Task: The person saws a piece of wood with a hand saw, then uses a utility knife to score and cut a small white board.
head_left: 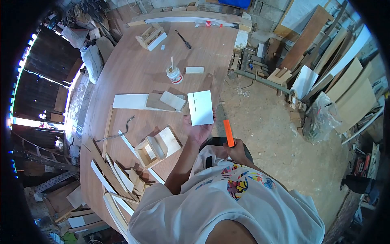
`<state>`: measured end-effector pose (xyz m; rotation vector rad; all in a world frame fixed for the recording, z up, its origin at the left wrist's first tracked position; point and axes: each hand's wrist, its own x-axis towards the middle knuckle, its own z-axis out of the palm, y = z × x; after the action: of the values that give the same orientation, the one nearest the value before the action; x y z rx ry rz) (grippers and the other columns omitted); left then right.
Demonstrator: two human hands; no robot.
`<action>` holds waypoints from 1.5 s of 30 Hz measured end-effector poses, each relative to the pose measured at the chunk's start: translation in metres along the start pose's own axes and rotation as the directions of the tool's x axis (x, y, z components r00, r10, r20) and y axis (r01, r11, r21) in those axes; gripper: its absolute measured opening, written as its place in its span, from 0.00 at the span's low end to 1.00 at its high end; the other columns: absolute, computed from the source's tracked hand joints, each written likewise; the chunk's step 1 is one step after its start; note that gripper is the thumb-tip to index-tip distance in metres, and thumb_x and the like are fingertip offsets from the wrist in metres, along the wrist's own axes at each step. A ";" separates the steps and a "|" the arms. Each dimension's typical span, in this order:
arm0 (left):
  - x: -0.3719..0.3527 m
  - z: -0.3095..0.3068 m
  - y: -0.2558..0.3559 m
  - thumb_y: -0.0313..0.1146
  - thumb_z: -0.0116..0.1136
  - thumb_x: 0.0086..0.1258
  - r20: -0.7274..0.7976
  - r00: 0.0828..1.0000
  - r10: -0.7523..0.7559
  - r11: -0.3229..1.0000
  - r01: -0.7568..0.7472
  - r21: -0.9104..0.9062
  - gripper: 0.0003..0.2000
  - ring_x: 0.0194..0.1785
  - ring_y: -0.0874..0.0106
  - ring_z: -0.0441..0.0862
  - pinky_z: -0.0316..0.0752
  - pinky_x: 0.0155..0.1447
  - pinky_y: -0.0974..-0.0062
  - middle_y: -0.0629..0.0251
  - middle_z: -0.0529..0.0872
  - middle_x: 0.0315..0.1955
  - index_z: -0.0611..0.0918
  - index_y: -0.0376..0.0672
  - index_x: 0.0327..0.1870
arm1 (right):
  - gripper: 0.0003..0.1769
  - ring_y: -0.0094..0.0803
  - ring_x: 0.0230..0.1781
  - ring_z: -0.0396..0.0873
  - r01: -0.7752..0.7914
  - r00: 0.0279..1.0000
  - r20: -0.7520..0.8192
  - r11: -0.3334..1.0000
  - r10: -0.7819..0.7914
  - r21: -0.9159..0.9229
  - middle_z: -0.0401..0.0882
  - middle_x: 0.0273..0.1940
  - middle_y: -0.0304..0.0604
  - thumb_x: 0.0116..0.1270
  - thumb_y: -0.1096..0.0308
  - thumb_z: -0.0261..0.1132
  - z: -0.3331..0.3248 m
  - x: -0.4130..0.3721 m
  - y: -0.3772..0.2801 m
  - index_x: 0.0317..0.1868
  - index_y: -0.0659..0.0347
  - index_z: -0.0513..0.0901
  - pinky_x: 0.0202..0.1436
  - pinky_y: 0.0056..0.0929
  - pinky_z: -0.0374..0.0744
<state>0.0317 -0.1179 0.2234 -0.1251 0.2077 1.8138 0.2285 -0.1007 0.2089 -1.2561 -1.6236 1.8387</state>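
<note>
My left hand (198, 129) holds a white rectangular board (200, 107) from below, above the table's right edge; a thin dark line runs down its face. In my right hand (237, 150) is an orange-handled saw (228, 133), its blade pointing away from me beside the board. Left of the board, small wooden pieces (173, 100) lie on a long white strip (131, 101). A white glue jar (174, 75) with a stick in it stands beyond them. Nearer me sits a small wooden box assembly (157, 147).
The wooden table (134, 73) also bears a second small assembly (151, 37), a screwdriver (183, 40), a white block (194, 70), a plastic bottle (213, 24) and a pile of wood strips (122, 179). Planks (304, 38) and a plastic bag (319, 118) stand at the right.
</note>
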 end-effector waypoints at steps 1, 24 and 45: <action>0.000 0.000 0.000 0.51 0.43 0.59 -0.003 1.000 -0.004 1.000 0.004 -0.001 0.33 0.49 0.52 0.76 0.74 0.55 0.61 0.41 0.75 0.49 0.69 0.34 0.60 | 0.11 0.17 0.17 0.66 0.008 1.000 0.003 1.000 -0.008 -0.014 0.70 0.16 0.32 0.55 0.74 0.65 0.000 0.000 0.000 0.18 0.63 0.74 0.20 0.24 0.64; -0.005 0.011 -0.002 0.49 0.38 0.61 -0.078 0.997 0.011 0.998 -0.007 0.055 0.30 0.45 0.56 0.79 0.76 0.51 0.63 0.44 0.79 0.46 0.73 0.33 0.56 | 0.11 0.17 0.17 0.66 0.068 0.997 -0.038 0.998 -0.068 -0.019 0.70 0.16 0.31 0.53 0.76 0.64 0.001 0.005 0.025 0.17 0.64 0.73 0.19 0.25 0.65; -0.007 0.005 -0.005 0.49 0.37 0.61 -0.041 0.999 0.000 0.999 0.002 0.047 0.30 0.45 0.56 0.80 0.75 0.50 0.61 0.44 0.79 0.46 0.73 0.34 0.56 | 0.12 0.17 0.19 0.65 0.046 0.998 -0.033 0.996 -0.049 -0.082 0.68 0.16 0.31 0.54 0.75 0.65 0.002 0.001 0.014 0.17 0.64 0.71 0.20 0.26 0.64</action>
<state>0.0380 -0.1222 0.2294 -0.1293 0.2795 1.8052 0.2298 -0.1050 0.1950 -1.2654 -1.7104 1.7286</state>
